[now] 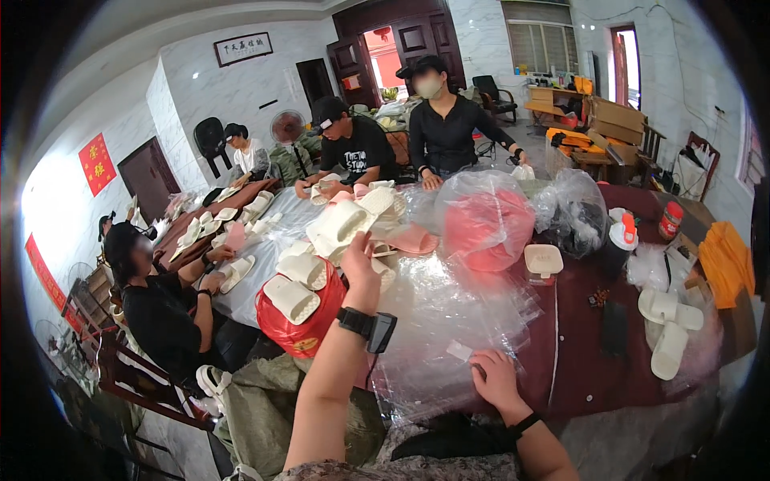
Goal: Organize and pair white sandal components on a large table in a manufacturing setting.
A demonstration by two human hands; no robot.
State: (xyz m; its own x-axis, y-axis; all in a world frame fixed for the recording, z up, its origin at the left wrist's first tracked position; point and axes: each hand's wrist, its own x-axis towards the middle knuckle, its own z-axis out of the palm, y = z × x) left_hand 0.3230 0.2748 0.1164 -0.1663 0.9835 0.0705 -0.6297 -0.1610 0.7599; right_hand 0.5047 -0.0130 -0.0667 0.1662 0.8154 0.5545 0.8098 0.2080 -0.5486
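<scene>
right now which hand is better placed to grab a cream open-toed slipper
Probably the left hand: it is up at the cream slippers, while the right hand is lower, over clear plastic sheeting, near a small white rectangular tag.

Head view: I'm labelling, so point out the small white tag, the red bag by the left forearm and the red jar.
Small white tag (459, 350), head view: its middle.
Red bag (321, 322), head view: its right side.
Red jar (670, 221), head view: its body.

Your left hand (362, 268) is raised at a pile of cream slippers (342, 222); grip not discernible. Your right hand (495, 377) is over clear plastic sheeting (429, 309), fingertips near a small white tag (459, 350). Across the table (573, 353), a co-worker in black (451, 128) stands.
</scene>
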